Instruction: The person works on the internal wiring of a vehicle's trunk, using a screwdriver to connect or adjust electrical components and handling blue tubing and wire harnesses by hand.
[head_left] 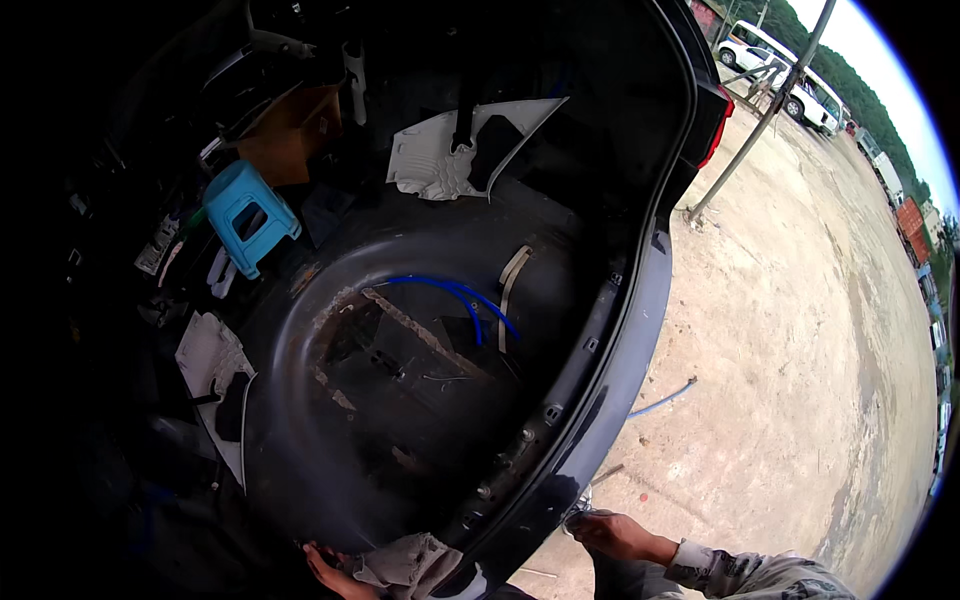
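Note:
My left hand (332, 574) is at the bottom of the picture, its fingers stretched out along the near edge of a dark car boot. A grey-beige crumpled cloth or sleeve (405, 563) lies over that arm beside it. Outside the boot, next to the dark bumper edge (555, 510), my right hand (622, 537) is closed around a small dark, shiny thing (577, 519). What kind of thing it is cannot be made out. Within the boot, blue tubing (440, 285) and a beige strap (508, 285) lie in the round wheel well (300, 380).
A blue plastic stool (250, 215), a brown cardboard box (285, 145) and pale trim panels (430, 160) (215, 360) are farther inside. A metal pole (760, 125) rises from the concrete yard (770, 330). A blue tube (662, 402) lies by the bumper; white vehicles (770, 65) stand beyond.

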